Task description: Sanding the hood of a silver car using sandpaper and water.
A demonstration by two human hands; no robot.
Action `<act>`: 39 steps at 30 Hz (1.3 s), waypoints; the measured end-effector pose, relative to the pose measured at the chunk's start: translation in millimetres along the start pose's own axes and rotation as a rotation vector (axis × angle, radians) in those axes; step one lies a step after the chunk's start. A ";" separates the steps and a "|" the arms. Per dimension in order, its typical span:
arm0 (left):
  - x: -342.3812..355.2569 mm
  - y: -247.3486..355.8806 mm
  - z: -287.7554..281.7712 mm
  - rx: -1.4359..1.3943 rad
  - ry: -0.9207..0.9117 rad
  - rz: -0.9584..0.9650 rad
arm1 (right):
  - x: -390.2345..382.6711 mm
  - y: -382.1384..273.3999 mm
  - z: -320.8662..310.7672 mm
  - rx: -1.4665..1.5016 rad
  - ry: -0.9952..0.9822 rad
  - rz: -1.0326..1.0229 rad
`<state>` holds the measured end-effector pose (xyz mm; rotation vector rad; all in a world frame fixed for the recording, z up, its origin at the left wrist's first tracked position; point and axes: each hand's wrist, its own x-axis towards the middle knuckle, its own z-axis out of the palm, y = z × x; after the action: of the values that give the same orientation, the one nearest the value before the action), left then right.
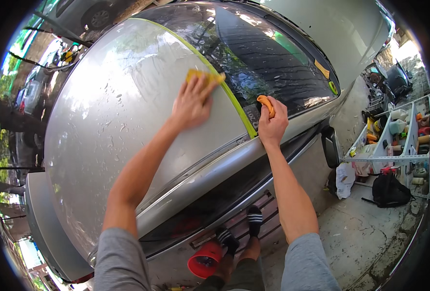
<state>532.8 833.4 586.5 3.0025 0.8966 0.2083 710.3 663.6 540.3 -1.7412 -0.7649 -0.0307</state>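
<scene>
My left hand [191,105] presses a yellow cloth [195,75] against the wet silver car roof [127,97], its fingers over the cloth and slightly blurred. Along the roof's front edge, beside that cloth, runs a strip of yellow-green tape [234,102]. Just past the tape, my right hand [274,123] grips a bunched orange cloth [266,105] over the lower corner of the dark windshield [273,63]. Water drops and streaks cover part of the roof and the glass.
I stand on a slatted platform [263,208] by the car's side, a red bucket [203,262] near my feet. A side mirror [330,146] juts out at right. Beyond it are a white shelf rack [389,157] of bottles and a black backpack [392,190].
</scene>
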 end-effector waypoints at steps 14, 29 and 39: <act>15.0 -30.6 -34.3 -0.018 -0.064 0.010 | 3.6 -16.9 10.3 0.043 0.001 0.002; -66.9 43.1 -30.1 -0.045 -0.096 0.156 | -2.9 -1.2 5.1 0.012 0.052 -0.001; -71.6 42.6 -46.0 -0.080 -0.184 0.263 | -3.8 -6.9 13.4 0.026 0.074 -0.034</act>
<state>490.9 757.1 624.7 2.9930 0.4673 -0.0323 699.0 674.3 540.3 -1.6935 -0.7373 -0.1072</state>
